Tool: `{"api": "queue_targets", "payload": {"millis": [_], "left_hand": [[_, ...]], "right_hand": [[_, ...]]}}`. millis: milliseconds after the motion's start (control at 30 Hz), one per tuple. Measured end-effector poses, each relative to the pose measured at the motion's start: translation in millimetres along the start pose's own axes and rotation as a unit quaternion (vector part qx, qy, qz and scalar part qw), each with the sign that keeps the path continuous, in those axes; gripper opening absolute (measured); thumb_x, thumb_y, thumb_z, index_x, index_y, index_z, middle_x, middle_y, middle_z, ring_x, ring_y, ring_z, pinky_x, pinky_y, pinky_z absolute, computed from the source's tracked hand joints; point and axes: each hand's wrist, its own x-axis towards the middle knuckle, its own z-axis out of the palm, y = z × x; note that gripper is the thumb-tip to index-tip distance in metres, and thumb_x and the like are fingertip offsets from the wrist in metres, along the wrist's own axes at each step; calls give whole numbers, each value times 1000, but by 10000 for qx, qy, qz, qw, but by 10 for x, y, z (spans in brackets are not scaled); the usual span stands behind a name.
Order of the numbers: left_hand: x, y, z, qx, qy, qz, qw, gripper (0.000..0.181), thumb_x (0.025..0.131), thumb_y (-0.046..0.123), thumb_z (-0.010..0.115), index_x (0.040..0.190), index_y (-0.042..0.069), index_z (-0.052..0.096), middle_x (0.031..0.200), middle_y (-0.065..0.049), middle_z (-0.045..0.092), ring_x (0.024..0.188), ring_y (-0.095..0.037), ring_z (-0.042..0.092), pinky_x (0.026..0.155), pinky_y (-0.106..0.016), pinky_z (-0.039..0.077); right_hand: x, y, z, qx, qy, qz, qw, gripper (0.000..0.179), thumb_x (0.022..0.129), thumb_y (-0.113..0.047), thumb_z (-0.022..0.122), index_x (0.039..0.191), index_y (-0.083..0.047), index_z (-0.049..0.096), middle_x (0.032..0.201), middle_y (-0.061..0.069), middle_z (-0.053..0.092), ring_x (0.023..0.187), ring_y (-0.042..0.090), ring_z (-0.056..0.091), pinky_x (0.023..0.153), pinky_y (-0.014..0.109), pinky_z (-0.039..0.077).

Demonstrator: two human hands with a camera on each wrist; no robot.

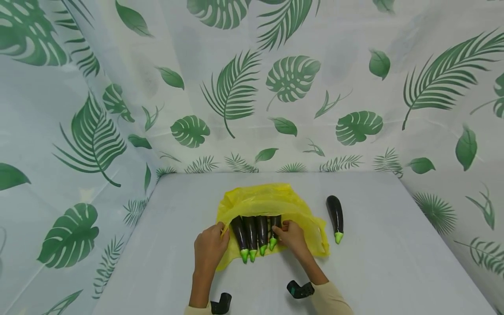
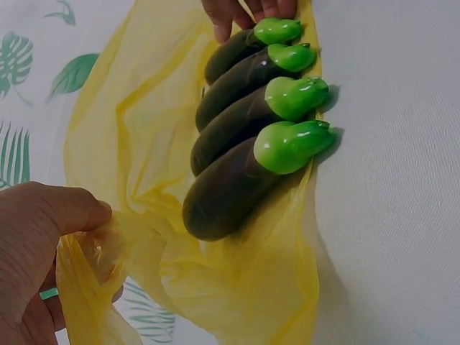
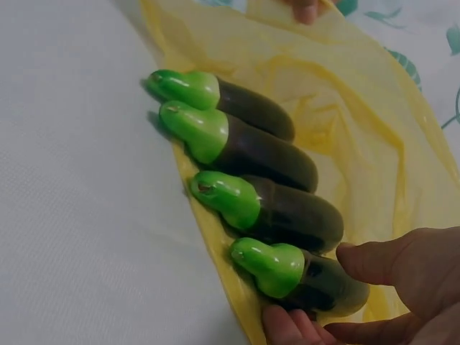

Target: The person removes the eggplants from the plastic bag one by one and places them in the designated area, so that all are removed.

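Note:
Several dark eggplants with green stem ends lie side by side in the mouth of a yellow plastic bag (image 1: pixel 260 192), stems toward me. My left hand (image 1: pixel 210 247) pinches the bag's rim at the left of the opening; the left wrist view shows the thin film bunched between thumb and fingers. At the right end of the row, my right hand (image 1: pixel 293 238) grips the rightmost eggplant (image 3: pixel 327 287), thumb on one side and fingers on the other. The leftmost eggplant (image 2: pixel 230 198) lies nearest the left hand, apart from it. The eggplants' far ends are partly under the raised film.
A single eggplant (image 1: pixel 335 216) lies on the white table (image 1: pixel 378 262) to the right of the bag. Leaf-patterned sheeting (image 1: pixel 244 148) stands behind the table and along both sides. Black wrist devices (image 1: pixel 300 289) sit at both wrists.

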Motion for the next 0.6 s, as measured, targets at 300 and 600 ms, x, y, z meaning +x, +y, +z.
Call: {"api": "queue_targets", "payload": {"millis": [300, 600], "left_hand": [[-5, -10, 6, -59, 10, -32, 10000, 30, 85, 17, 72, 66, 15, 50, 52, 7, 33, 46, -7, 26, 43, -21, 23], [10, -8, 11, -93, 39, -27, 9999, 29, 85, 17, 72, 66, 15, 51, 52, 7, 34, 46, -6, 27, 43, -22, 23]], "right_hand": [[-16, -22, 60, -529, 389, -425, 9969, 54, 88, -23, 71, 118, 20, 54, 92, 25, 65, 67, 21, 64, 58, 32, 53], [20, -45, 114, -719, 580, -811, 9924, 40, 86, -27, 74, 71, -4, 45, 51, -3, 29, 44, 10, 29, 44, 24, 25]]}}
